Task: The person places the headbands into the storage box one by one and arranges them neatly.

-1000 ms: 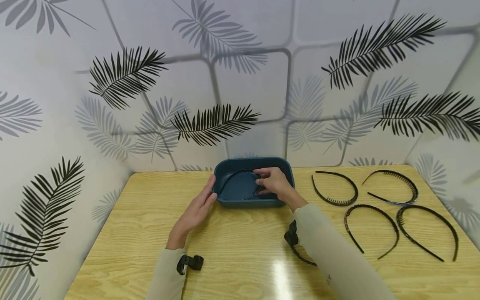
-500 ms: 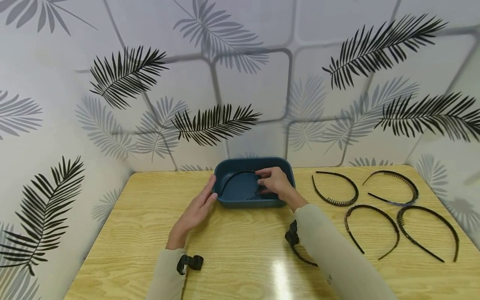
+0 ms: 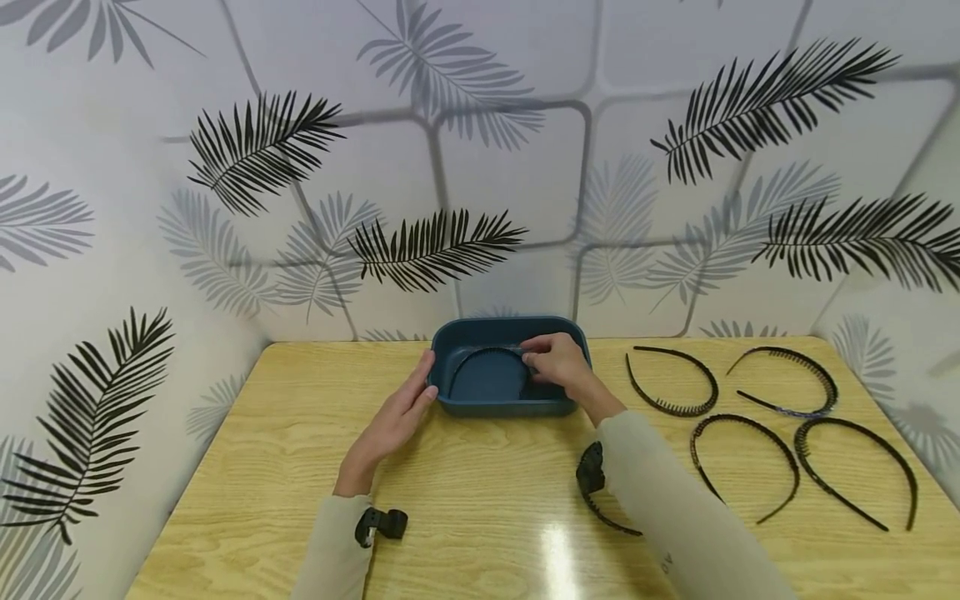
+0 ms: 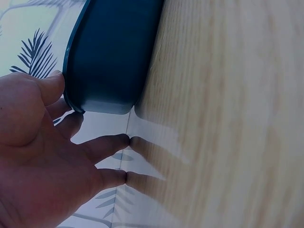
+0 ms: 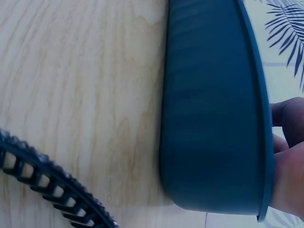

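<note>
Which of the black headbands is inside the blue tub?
The black toothed headband pinched by the right hand, arched inside the dark blue plastic tub; the others lie on the wooden table.

Your two arms wear long, close-fitting sleeves of a pale grey-beige cloth, the left sleeve (image 3: 330, 554) ending at the wrist and the right sleeve (image 3: 675, 508) bearing small dark lettering, too small to read, on its lower part. At each wrist you carry a small black camera mount: the left mount (image 3: 381, 525) is a short clamp-like block, and the right mount (image 3: 591, 471) is a black block of similar size beside the sleeve. Your left hand (image 3: 392, 425) and right hand (image 3: 558, 367) are bare, with no gloves, rings or watch visible.
</note>
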`<control>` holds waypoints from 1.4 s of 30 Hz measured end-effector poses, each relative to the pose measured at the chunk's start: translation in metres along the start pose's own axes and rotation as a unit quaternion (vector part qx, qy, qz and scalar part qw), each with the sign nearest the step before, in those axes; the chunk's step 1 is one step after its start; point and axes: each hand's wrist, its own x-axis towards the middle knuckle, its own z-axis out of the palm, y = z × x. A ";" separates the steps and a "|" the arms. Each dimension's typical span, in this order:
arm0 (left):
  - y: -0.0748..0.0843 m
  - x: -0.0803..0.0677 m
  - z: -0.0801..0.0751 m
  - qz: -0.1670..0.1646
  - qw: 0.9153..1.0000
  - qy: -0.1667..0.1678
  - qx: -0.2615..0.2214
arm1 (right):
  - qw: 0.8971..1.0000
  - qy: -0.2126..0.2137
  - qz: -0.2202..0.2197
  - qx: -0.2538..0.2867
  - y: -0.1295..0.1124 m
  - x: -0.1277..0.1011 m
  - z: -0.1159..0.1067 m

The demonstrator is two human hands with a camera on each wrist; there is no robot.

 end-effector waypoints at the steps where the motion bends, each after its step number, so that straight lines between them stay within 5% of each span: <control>1: 0.000 0.000 0.000 0.000 1.000 0.000 0.001 | 1.000 -0.003 -0.001 0.007 -0.001 -0.001 -0.002; 26: 0.002 0.000 0.000 0.004 1.000 -0.004 0.001 | 0.985 -0.040 -0.094 0.140 -0.008 -0.046 -0.034; 42: 0.001 0.001 0.000 0.002 1.000 -0.004 0.009 | 0.984 -0.039 -0.122 0.128 0.002 -0.087 -0.045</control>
